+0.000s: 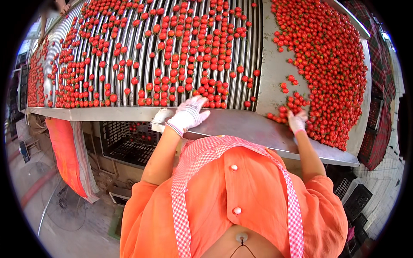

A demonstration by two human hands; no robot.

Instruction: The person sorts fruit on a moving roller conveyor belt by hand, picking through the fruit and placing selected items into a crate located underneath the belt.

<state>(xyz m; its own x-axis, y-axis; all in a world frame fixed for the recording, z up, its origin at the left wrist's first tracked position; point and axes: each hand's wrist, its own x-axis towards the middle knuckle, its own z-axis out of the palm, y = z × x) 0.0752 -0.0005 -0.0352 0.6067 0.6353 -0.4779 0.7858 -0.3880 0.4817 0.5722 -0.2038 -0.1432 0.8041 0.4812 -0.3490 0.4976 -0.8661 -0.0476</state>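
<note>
Plenty of tomatoes [335, 64] here, scattered across the roller conveyor [246, 51] and heaped on the metal tray [277, 64] just right of it! Below the conveyor's near edge sits a black crate [122, 150], a few red tomatoes showing inside; more black crates [358, 200] stand well off to the conveyor's lower right. A plaid cloth [383, 73] hangs beyond the tray, far right of the conveyor, and a red-orange cloth [66, 150] drops below its near left edge. At that near edge, the gloved left hand [189, 114] lies with fingers extended, thumb apart, gripping nothing; right of the conveyor, the gloved right hand [297, 121] curls in among tomatoes, its grasp impossible to tell.
</note>
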